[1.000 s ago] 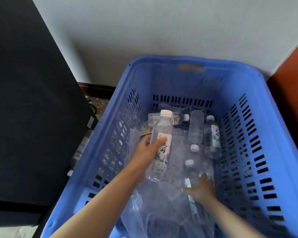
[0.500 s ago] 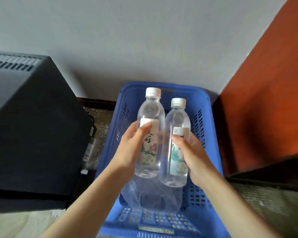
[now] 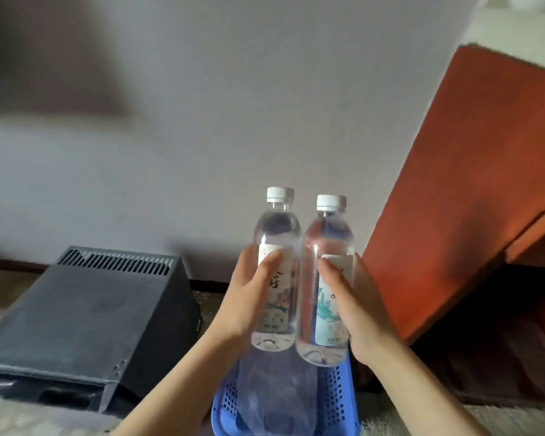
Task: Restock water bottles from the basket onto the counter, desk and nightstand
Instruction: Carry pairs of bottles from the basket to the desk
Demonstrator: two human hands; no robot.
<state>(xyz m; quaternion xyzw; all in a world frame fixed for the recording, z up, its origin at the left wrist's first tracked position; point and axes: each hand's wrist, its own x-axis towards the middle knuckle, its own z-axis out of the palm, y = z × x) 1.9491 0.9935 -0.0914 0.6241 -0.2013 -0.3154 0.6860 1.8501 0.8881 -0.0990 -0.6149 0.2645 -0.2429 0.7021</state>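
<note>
Both hands are raised in front of the pale wall [image 3: 202,121], each wrapped round its own clear plastic water bottle. Left hand [image 3: 249,297] curls its thumb across the label of the left white-capped bottle [image 3: 277,247], with the fingers behind it; right hand [image 3: 353,303] grips the right white-capped bottle [image 3: 328,262] the same way, thumb over the teal-printed label. Both bottles stand upright, side by side and touching or very nearly so, caps level with one another.

Largest in the room, the orange-brown wooden desk panel [image 3: 472,184] slopes down at the right. A black boxy appliance with a slotted vent along its back edge [image 3: 85,316] sits low at the left. Below the hands, the blue perforated plastic basket [image 3: 337,401] rests on the floor, a crumpled clear plastic sheet [image 3: 274,391] lying inside it, directly under the two held bottles.
</note>
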